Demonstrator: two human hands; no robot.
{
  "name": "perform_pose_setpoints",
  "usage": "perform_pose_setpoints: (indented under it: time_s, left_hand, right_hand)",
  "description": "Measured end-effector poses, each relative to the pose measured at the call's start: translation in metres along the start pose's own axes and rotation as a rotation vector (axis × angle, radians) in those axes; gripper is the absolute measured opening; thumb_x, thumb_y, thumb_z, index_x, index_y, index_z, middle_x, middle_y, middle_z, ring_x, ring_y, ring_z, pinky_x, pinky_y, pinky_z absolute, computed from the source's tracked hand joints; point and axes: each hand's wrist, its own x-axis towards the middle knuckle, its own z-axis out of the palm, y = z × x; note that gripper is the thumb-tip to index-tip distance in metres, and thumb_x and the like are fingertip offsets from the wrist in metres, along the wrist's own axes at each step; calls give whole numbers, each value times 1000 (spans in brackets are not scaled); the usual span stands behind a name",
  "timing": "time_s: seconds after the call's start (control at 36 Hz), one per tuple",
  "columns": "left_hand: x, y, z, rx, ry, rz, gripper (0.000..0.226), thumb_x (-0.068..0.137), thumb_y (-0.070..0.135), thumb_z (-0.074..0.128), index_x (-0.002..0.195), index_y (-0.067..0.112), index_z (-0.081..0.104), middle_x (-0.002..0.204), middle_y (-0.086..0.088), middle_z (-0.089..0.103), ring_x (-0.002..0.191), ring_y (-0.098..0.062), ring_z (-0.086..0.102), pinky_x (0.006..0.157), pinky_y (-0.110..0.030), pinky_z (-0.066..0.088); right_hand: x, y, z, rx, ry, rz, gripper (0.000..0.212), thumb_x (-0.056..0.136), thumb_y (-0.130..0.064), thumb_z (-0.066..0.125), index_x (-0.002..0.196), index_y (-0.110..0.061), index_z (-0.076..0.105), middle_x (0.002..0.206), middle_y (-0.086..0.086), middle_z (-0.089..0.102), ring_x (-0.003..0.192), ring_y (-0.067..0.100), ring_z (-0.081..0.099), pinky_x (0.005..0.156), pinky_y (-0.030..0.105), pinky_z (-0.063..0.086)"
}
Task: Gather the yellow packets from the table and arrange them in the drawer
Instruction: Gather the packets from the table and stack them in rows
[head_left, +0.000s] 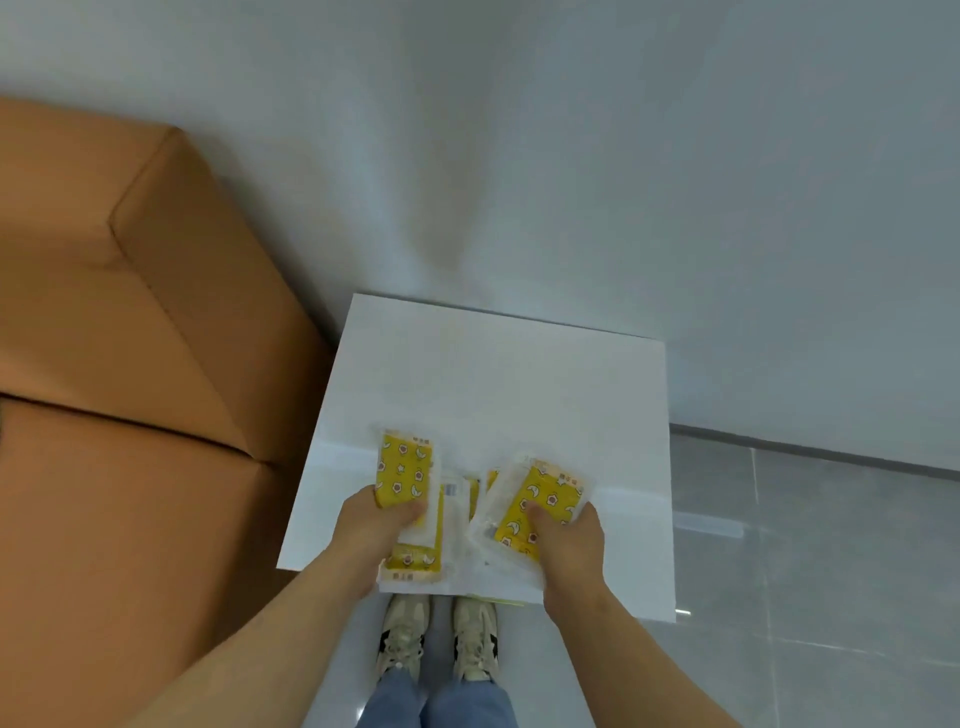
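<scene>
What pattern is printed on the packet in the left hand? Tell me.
The packet is yellow with white stars, crescents and flowers; the head view shows it.

Home: orange sofa (130, 312), tiled floor (831, 571)

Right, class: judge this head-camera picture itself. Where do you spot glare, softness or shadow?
Head view: the white square tabletop is bright, almost washed out; the glossy grey floor tiles carry pale glare streaks; print on the yellow star-patterned plastic packets is too soft to read; lighting is even, with only faint shadows by the grey wall.
</scene>
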Motion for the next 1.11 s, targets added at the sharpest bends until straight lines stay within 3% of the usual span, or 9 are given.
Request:
perform_pose_setpoints:
  time_s: [0.08, 0.22, 0.33, 0.44, 0.56, 0.64, 0.75, 0.86, 1.11]
  left_hand:
    - [17, -16, 10, 132, 97, 48, 10, 85, 8, 66, 84, 14, 57, 95, -11, 62, 92, -30, 60, 81, -39, 51]
    - [37, -24, 21, 354, 235, 127, 27, 78, 20, 71, 95, 1, 60, 102, -18, 60, 93, -34, 60, 83, -46, 52]
    - [34, -16, 27, 411, 154, 158, 19, 86, 16, 64, 93, 7, 49, 90, -7, 54, 86, -25, 53, 72, -32, 45]
    - [36, -18, 28, 351, 67, 116, 20, 87, 18, 63, 99, 11, 49, 88, -1, 54, 86, -20, 52, 58, -24, 41]
    - [29, -15, 25, 120, -53, -1, 25, 84, 13, 67, 108, 9, 59, 105, -11, 66, 95, -29, 63, 84, -46, 53]
    - [18, -10, 22, -51, -100, -20, 19, 86, 6, 64, 104, 11, 61, 99, -11, 68, 84, -27, 65, 71, -39, 55]
    - [-5, 5, 20, -168, -120, 56, 14, 88, 7, 61, 98, 17, 61, 90, -5, 69, 76, -22, 66, 52, -29, 56]
    - [-37, 27, 19, -261, -127, 125, 16, 89, 9, 60, 101, 18, 60, 96, -7, 68, 81, -26, 66, 63, -36, 55]
    - [-130, 83, 0, -404, -141, 367, 21, 89, 7, 58, 108, 16, 59, 102, -7, 67, 88, -28, 64, 72, -42, 53]
  right_hand:
    - [10, 18, 0, 5, 18, 56, 18, 86, -3, 63, 85, -17, 52, 86, 4, 61, 71, 17, 60, 60, 26, 49]
    - [25, 33, 7, 48, 9, 153, 17, 84, -3, 66, 84, -16, 55, 85, 6, 64, 70, 19, 62, 60, 30, 51]
    - [30, 37, 15, 78, -7, 197, 19, 85, -2, 65, 84, -14, 51, 84, 7, 61, 70, 20, 61, 62, 31, 52]
    - [31, 38, 20, 50, -87, 214, 17, 84, -2, 65, 92, -11, 53, 93, 12, 64, 80, 26, 64, 79, 42, 55]
    - [26, 36, 20, 79, -162, 270, 26, 86, -2, 64, 110, -6, 55, 106, 18, 65, 92, 33, 65, 81, 46, 55]
    - [18, 31, 15, 109, -200, 268, 25, 88, -5, 62, 112, -7, 56, 106, 16, 67, 86, 28, 66, 77, 43, 56]
    - [3, 12, 12, 151, -247, 187, 25, 87, -8, 63, 112, -11, 58, 105, 12, 68, 89, 26, 67, 82, 45, 55]
    - [-22, -20, 8, 209, -291, 90, 17, 87, -7, 63, 99, -18, 60, 96, 7, 70, 83, 24, 67, 76, 41, 57]
    - [-100, -81, -14, 342, -328, -136, 27, 88, -8, 62, 114, -16, 60, 107, 11, 69, 93, 28, 67, 84, 48, 54]
